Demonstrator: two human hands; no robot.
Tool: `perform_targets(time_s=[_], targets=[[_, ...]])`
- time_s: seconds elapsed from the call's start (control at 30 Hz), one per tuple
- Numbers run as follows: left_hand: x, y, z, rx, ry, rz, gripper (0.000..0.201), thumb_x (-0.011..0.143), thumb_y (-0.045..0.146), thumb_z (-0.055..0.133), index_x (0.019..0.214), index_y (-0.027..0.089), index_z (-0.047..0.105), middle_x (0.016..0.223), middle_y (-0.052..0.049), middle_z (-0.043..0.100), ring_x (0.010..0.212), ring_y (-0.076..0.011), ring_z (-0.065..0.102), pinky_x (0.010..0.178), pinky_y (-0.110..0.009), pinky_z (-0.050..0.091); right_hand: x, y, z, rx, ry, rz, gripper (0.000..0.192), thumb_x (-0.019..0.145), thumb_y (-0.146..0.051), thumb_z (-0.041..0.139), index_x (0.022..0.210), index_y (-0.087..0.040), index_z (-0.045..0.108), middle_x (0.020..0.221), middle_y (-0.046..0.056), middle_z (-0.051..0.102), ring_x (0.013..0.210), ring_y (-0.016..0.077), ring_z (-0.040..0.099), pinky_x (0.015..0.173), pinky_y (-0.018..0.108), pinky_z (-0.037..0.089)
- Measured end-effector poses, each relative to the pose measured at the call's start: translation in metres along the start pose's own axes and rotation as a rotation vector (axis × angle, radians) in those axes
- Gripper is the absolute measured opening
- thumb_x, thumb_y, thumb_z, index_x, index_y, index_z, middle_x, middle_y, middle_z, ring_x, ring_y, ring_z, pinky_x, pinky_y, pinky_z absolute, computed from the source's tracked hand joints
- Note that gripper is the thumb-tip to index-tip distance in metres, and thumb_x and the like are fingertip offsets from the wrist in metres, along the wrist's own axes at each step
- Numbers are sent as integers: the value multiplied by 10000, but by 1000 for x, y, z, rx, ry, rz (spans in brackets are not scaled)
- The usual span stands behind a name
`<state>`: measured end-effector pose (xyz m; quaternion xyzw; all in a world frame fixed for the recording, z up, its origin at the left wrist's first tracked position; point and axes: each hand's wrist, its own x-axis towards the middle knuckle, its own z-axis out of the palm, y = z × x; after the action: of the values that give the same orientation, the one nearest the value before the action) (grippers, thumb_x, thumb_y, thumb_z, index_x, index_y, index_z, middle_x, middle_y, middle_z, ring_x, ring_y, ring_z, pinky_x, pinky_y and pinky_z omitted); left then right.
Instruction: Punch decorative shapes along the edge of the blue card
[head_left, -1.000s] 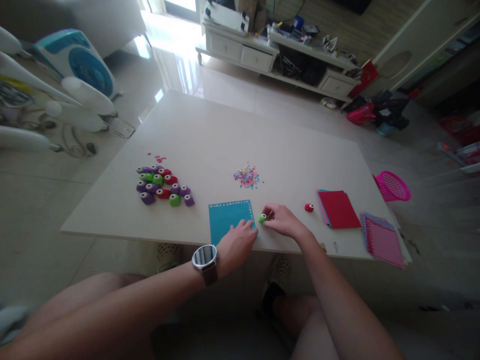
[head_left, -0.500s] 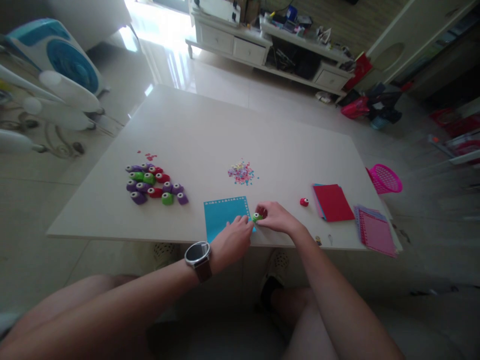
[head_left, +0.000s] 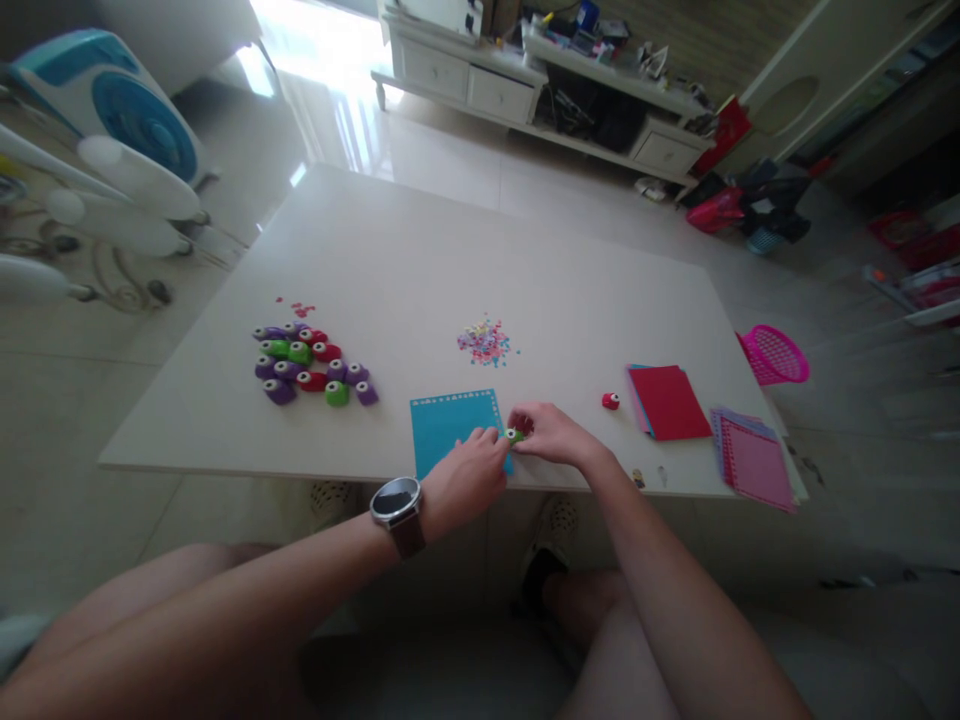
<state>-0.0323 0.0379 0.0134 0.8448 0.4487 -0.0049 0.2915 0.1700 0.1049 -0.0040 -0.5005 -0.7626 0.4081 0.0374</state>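
You won't find any readable text, label, brand or number in this view. The watch [head_left: 395, 500] on your left wrist shows only a blank, glaring face. Clutter on the white cabinet [head_left: 525, 85] at 12 o'clock is too small and blurred to make out.

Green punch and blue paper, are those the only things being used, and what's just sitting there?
In use: green punch, blue paper, left hand, right hand.
Lying about: pile of punches, confetti, red punch, red paper stack, pink basket.
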Motion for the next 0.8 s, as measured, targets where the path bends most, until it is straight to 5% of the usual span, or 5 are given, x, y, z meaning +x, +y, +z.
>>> perform_targets(time_s=[0.3, 0.5, 0.8], targets=[[2, -12, -27, 162, 111, -167, 286, 943, 245, 693, 1211, 200, 601, 1332, -145, 590, 1262, -342, 545, 921, -462, 582, -1, -4, -1, -24, -41, -4, 265, 689, -4, 678, 869, -200, 689, 864, -4, 698, 834, 175, 647, 762, 267, 482], [5, -17, -19, 131, 39, -174, 377, 888, 210, 764, 1226, 209, 598, 1353, -153, 580, 1340, -376, 503, 966, -527, 583, -3, -7, -9, 111, -34, 137, 174, 833, -261, 801, 967, -192, 716, 977, 52, 750, 888, 201, 697, 776, 294, 539], [8, -21, -16, 109, 44, -149, 375, 890, 208, 770, 1235, 203, 622, 1392, -172, 563, 1393, -405, 473, 1002, -620, 586, -2, -8, -10, 177, -85, 149, 51, 892, -222, 729, 929, -190, 717, 908, 34, 770, 830, 181, 708, 784, 294, 554]])
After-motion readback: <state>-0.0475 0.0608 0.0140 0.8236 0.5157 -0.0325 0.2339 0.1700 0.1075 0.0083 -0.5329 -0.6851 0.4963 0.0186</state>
